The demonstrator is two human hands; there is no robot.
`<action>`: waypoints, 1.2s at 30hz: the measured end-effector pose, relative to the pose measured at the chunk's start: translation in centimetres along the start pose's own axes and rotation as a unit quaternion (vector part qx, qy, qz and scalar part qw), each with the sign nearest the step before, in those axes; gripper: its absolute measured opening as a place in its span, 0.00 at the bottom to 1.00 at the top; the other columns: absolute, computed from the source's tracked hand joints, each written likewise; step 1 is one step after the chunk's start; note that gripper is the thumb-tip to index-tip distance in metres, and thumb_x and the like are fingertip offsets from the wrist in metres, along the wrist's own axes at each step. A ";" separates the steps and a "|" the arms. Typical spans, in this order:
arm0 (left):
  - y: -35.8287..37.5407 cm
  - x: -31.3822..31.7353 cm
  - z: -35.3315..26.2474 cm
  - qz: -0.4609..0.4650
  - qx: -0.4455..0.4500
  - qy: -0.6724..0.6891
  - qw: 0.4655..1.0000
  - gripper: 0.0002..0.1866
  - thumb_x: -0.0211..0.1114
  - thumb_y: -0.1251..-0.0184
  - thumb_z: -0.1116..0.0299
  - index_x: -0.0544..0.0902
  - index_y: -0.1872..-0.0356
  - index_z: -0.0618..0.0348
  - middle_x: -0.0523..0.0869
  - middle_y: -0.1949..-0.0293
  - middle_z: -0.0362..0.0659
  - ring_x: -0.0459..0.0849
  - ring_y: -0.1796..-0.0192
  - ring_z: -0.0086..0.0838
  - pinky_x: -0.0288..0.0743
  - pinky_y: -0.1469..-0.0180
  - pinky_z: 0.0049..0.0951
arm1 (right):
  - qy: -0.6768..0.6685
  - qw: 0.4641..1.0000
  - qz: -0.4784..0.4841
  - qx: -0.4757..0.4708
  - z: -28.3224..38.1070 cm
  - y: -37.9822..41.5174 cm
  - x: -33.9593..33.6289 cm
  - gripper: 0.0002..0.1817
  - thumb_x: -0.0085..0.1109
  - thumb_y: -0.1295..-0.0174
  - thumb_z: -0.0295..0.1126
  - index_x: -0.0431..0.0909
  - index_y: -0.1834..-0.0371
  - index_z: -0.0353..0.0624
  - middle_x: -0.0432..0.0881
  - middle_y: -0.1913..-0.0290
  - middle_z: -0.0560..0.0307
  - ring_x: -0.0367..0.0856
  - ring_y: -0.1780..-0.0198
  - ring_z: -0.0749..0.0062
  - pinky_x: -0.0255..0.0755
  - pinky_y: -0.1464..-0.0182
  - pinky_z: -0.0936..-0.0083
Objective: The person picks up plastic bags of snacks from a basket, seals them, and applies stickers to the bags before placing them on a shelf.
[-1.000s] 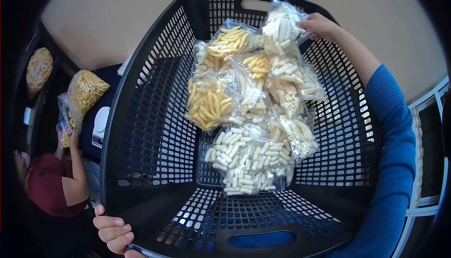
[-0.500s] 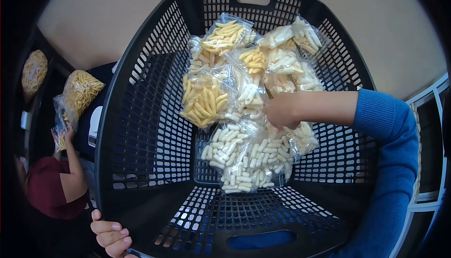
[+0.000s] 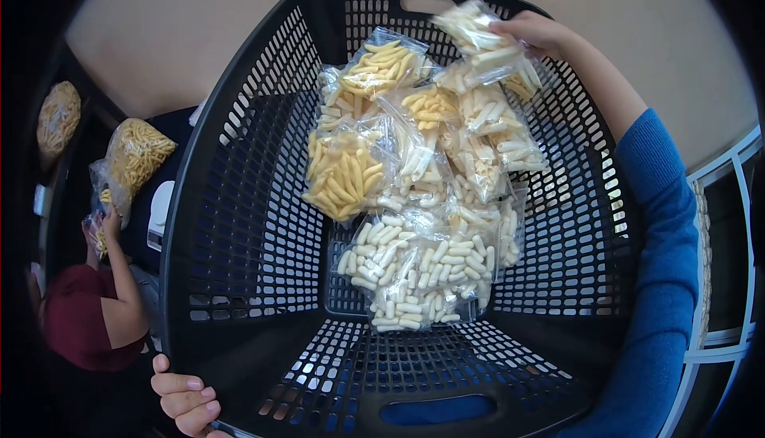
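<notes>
A large black plastic basket fills most of the view. My left hand has its fingers curled over the rim at the lower left. Up at the far right inside the basket, my right hand grips a clear bag of pale stick-shaped snacks, raised above the other bags and slightly blurred. Below it lie more clear bags: one of yellow snacks, another yellow one farther back, and a bag of short white snacks near the front. Several overlapping bags of pale pieces sit between them.
On the left, a person in a dark red top handles a small bag beside a big bag of yellow snacks. Another large bag stands farther left. A white object rests on the dark surface, and a white metal frame is at right.
My right hand has moved from the middle of the basket up to its far right corner and now holds a bag of pale sticks there. My left hand stays on the rim.
</notes>
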State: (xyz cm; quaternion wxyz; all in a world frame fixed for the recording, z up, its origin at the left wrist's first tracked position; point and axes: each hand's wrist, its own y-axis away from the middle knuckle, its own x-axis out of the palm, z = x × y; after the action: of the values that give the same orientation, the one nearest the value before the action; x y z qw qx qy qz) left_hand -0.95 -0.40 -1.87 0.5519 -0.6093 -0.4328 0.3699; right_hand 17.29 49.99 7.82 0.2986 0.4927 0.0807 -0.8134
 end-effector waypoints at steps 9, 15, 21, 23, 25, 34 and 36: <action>-0.3 -0.8 0.0 0.052 0.002 0.016 0.999 0.14 0.38 0.48 0.56 0.66 0.80 0.52 0.62 0.80 0.37 0.63 0.70 0.28 0.57 0.48 0.44 | 0.355 0.858 -0.212 -0.305 1.5 2.3 3.8 0.17 0.53 0.46 0.40 0.72 0.60 0.39 0.73 0.59 0.50 0.73 0.56 0.59 0.69 0.57 0.69; -0.2 -0.6 -0.3 0.050 -0.005 0.015 0.999 0.15 0.37 0.46 0.56 0.67 0.79 0.53 0.63 0.78 0.37 0.63 0.69 0.29 0.56 0.47 0.44 | 0.224 0.788 0.279 -0.502 6.3 10.0 14.5 0.19 0.61 0.58 0.35 0.73 0.62 0.40 0.73 0.60 0.54 0.72 0.54 0.65 0.68 0.53 0.69; -0.5 -0.8 -0.7 0.075 -0.017 -0.002 0.997 0.16 0.36 0.44 0.56 0.68 0.77 0.53 0.64 0.78 0.37 0.63 0.69 0.28 0.55 0.45 0.45 | 0.330 0.697 0.296 -0.563 4.5 12.8 17.3 0.29 0.61 0.60 0.34 0.65 0.51 0.40 0.69 0.57 0.52 0.70 0.54 0.64 0.67 0.54 0.67; -0.4 -0.9 -0.5 0.089 -0.021 -0.004 0.996 0.16 0.36 0.44 0.55 0.68 0.77 0.53 0.64 0.77 0.37 0.63 0.69 0.28 0.55 0.45 0.46 | 0.382 0.810 0.210 -0.392 5.1 13.1 16.1 0.24 0.61 0.60 0.35 0.71 0.57 0.38 0.73 0.62 0.50 0.74 0.59 0.64 0.70 0.60 0.68; -0.1 -0.8 -0.5 0.066 -0.020 0.005 0.998 0.15 0.36 0.44 0.55 0.68 0.77 0.52 0.64 0.78 0.37 0.63 0.69 0.28 0.55 0.45 0.46 | 0.537 0.718 0.371 -0.241 5.8 12.8 14.2 0.19 0.62 0.59 0.43 0.78 0.73 0.37 0.78 0.72 0.51 0.78 0.68 0.64 0.72 0.68 0.71; -0.4 -1.1 -0.5 0.085 -0.015 -0.005 0.996 0.14 0.37 0.46 0.55 0.66 0.78 0.52 0.63 0.78 0.37 0.63 0.69 0.28 0.56 0.46 0.45 | 0.523 0.652 0.545 -0.059 1.3 11.7 18.2 0.29 0.64 0.61 0.52 0.77 0.64 0.37 0.80 0.70 0.51 0.78 0.69 0.62 0.72 0.65 0.71; -0.4 -0.9 -0.5 0.079 -0.014 -0.005 0.997 0.15 0.37 0.46 0.55 0.66 0.78 0.52 0.63 0.78 0.37 0.63 0.69 0.28 0.56 0.46 0.45 | 0.457 0.721 0.465 -0.235 1.0 12.4 18.2 0.29 0.67 0.64 0.49 0.77 0.64 0.35 0.80 0.70 0.48 0.79 0.67 0.59 0.72 0.64 0.70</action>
State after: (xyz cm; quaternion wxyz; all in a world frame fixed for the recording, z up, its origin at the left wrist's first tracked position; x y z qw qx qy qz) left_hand -0.84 -1.44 -1.48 0.5101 -0.6474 -0.3917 0.4090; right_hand 17.42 32.18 -5.11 0.6724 0.6943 0.1571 -0.2029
